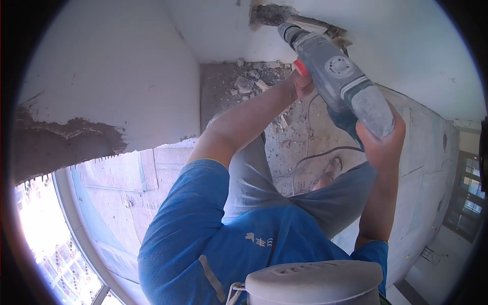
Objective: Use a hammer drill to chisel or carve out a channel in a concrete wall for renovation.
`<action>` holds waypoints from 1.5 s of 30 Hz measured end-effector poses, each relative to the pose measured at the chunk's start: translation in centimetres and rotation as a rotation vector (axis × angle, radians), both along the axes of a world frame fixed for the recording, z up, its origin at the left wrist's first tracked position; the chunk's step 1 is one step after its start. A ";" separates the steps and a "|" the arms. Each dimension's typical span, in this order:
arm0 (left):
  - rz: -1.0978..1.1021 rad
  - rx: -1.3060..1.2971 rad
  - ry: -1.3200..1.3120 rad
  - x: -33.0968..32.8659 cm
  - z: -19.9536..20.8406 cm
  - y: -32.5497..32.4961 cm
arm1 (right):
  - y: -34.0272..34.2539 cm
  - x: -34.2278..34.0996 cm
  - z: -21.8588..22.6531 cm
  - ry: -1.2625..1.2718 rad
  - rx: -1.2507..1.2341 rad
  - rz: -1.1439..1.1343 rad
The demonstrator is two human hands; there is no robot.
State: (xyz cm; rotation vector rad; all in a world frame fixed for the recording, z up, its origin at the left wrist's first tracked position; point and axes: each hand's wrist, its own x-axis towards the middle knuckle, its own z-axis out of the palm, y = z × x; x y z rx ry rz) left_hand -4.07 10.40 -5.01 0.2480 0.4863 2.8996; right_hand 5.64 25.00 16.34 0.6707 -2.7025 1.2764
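A dusty grey rotary hammer (330, 68) slants across the upper right, its front end toward a broken-out hollow (274, 15) in the white wall. Its bit cannot be made out. My right hand (384, 134) is wrapped round the rear handle. Under the tool's front part, my left hand (303, 85) is closed beside a red piece (300, 67), apparently on the side handle; the tool body hides some of its fingers. Splintered edges (325, 28) of the hollow run along behind the tool's nose.
Rubble chunks (245, 84) lie on the floor at the wall's foot. A dark cable (325, 152) loops over the floor near my foot (325, 175). At left, a white wall (122, 66) ends in a ragged broken edge (71, 137). A grey respirator (312, 279) juts into the bottom of the view.
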 end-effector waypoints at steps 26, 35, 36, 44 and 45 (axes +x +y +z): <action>-0.081 0.095 -0.241 0.4 -2.7 -2.7 | -2.2 3.5 -4.8 0.075 -0.002 0.094; -0.165 0.250 -0.064 -1.6 -7.4 -4.9 | -4.2 3.0 -9.9 0.026 -0.141 0.049; -0.154 0.242 -0.085 -1.8 -7.3 -5.0 | -4.0 3.1 -9.8 0.026 -0.144 0.052; -0.057 -0.055 -0.266 0.9 -4.4 -4.7 | -1.4 3.8 -8.6 -0.130 -0.258 -0.009; -0.070 -0.019 -0.190 1.3 -4.4 -4.8 | -1.5 4.1 -8.4 -0.135 -0.263 -0.013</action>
